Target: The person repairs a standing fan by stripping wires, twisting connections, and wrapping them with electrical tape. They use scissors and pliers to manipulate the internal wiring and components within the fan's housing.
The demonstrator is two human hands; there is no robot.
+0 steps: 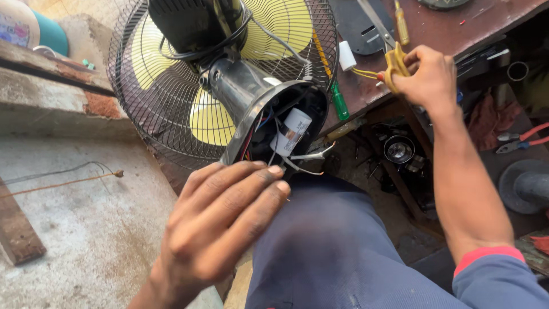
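Two hands are busy here. The left hand [220, 229] rests at the open back of the fan [229, 80], its fingers [269, 171] straight and close together, holding nothing, just touching the thin wires [303, 166] that poke out of the housing. The right hand [426, 74] is up at the edge of the table [457, 26], fingers clamped on a small yellow tool [396, 64] — it looks like a clip or cutter, but I cannot tell which — with yellow wires [366, 73] running from it to a little white block [346, 55]. The fan leans on the person's knee [326, 240], its black cage and yellow blades facing away. It looks big and a bit heavy, best held by the stiff dark housing, not the bendy cage. The white capacitor [290, 131] inside and the thin wires look easy to pull loose, so they need soft touches. Around it lie a green screwdriver [339, 103], a yellow screwdriver [401, 26] and red pliers [523, 137]. The black cord [194, 54] looped over the motor and the cage rim crowd the space — so do the loose bits under the table.
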